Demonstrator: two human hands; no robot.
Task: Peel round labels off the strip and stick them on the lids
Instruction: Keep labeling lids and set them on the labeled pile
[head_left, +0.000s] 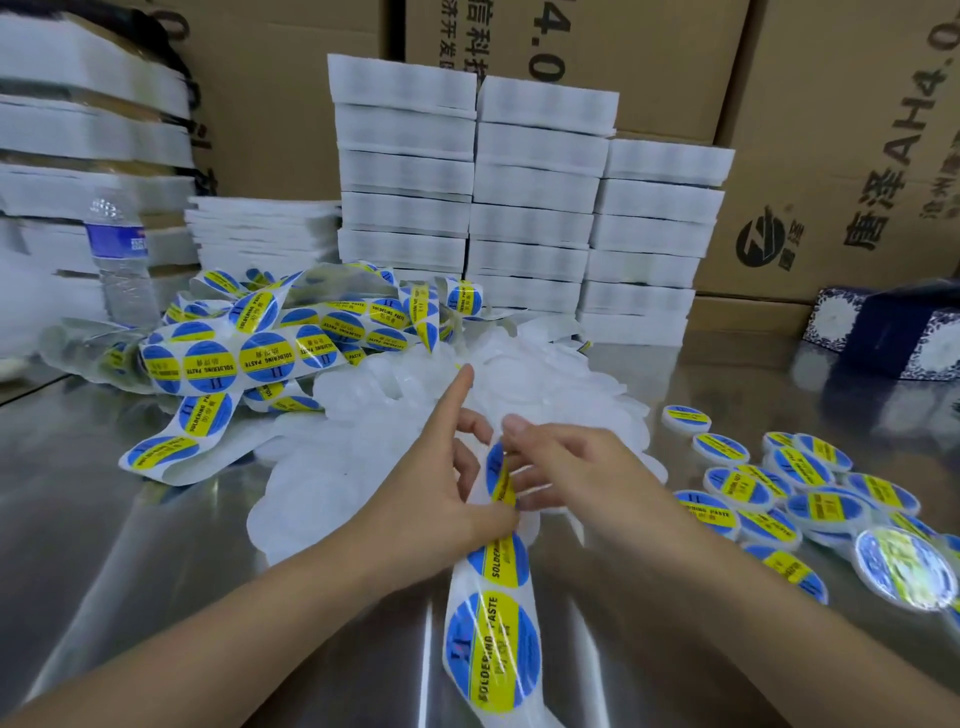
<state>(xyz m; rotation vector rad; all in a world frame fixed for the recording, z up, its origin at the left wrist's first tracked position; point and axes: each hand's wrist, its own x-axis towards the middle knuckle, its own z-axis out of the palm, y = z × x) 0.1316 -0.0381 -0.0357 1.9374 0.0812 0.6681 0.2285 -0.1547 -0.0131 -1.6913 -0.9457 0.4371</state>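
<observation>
Peeling at frame centre, the right grip pinches a half-lifted label while the left grip holds the strip running to the bottom edge; pulled askew, it could curl, self-stick or tear before reaching the bare lids just above.

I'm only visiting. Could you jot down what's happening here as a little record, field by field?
left hand: holds the strip
right hand: pinches a label at the strip's far end
bare lids: white pile beyond the hands
labelled lids: scattered on the table, right
spare strip: tangled heap, left
background: bottle, foam stacks, cartons
</observation>
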